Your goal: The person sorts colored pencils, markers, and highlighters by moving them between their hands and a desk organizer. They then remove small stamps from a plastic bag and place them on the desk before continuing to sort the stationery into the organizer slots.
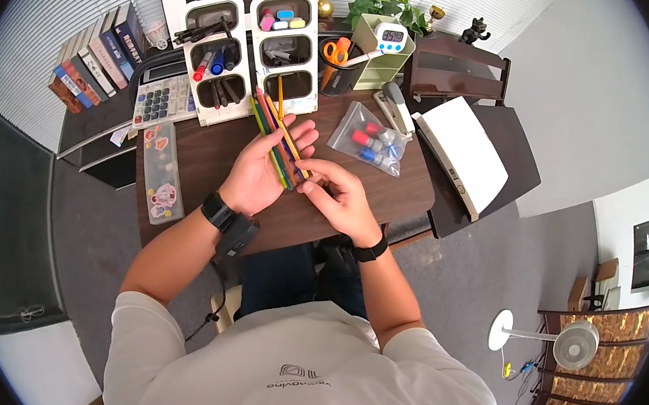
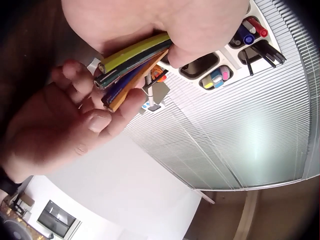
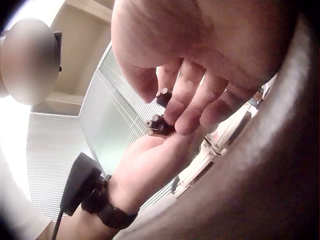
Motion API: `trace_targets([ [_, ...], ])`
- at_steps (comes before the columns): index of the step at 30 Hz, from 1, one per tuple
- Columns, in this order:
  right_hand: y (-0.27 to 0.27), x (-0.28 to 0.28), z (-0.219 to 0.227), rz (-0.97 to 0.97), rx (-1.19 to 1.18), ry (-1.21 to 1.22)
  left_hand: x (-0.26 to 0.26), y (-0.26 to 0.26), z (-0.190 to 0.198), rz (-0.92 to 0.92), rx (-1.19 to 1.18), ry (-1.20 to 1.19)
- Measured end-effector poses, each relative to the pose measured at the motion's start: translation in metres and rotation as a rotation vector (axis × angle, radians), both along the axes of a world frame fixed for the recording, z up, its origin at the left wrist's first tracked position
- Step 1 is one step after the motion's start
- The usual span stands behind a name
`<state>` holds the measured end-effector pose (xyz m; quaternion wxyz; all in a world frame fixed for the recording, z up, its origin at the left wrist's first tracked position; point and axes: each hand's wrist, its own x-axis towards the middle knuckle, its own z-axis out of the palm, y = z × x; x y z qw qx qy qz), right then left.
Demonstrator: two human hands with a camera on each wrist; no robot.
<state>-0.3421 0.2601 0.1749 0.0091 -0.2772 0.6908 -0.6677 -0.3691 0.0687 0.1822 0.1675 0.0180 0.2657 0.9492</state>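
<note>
My left hand (image 1: 255, 176) is palm up and holds a bundle of colored pencils (image 1: 281, 145), with its thumb laid across them. Green, yellow, pink, orange and dark blue barrels show, fanned slightly. From the right, my right hand (image 1: 342, 202) pinches pencils at the near end of the bundle between thumb and fingers. In the left wrist view the flat ends of the colored pencils (image 2: 120, 75) point toward the right hand (image 2: 55, 125). The right wrist view shows two groups of pencil ends (image 3: 156, 122). Behind the bundle, an orange pencil (image 1: 280, 93) slants in the white organizer (image 1: 253, 71).
The organizer's compartments hold markers (image 1: 218, 62), black pens and erasers or highlighters. Right of it are a mesh pen cup (image 1: 330, 78) with scissors, a green holder with a timer (image 1: 390, 37), a stapler (image 1: 394, 109) and a zip bag (image 1: 369, 140). A stickered case (image 1: 161, 175) lies left.
</note>
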Motion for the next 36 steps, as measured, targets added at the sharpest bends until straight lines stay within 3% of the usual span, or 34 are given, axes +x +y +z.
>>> trace_targets([
  [4,0.000,0.001,-0.005,-0.050,-0.186,-0.142,0.003,0.001,0.001,0.003,-0.024,-0.032],
  [11,0.000,0.003,-0.005,-0.114,-0.152,-0.072,0.000,0.001,-0.001,0.027,0.003,-0.033],
  [14,0.000,0.006,0.000,-0.200,-0.064,0.041,0.001,-0.002,0.002,0.032,-0.008,-0.013],
  [16,-0.001,0.007,0.008,-0.322,0.128,0.314,-0.002,-0.004,0.001,0.015,-0.031,0.003],
  [23,-0.014,0.016,0.014,-0.477,0.183,0.381,-0.002,-0.005,-0.002,0.033,-0.020,-0.004],
  [31,-0.029,0.002,0.056,-0.407,0.230,0.315,-0.010,-0.008,-0.007,0.038,0.027,0.012],
  [36,-0.033,0.009,0.059,-0.366,0.228,0.267,-0.007,-0.009,0.001,0.069,-0.013,0.021],
])
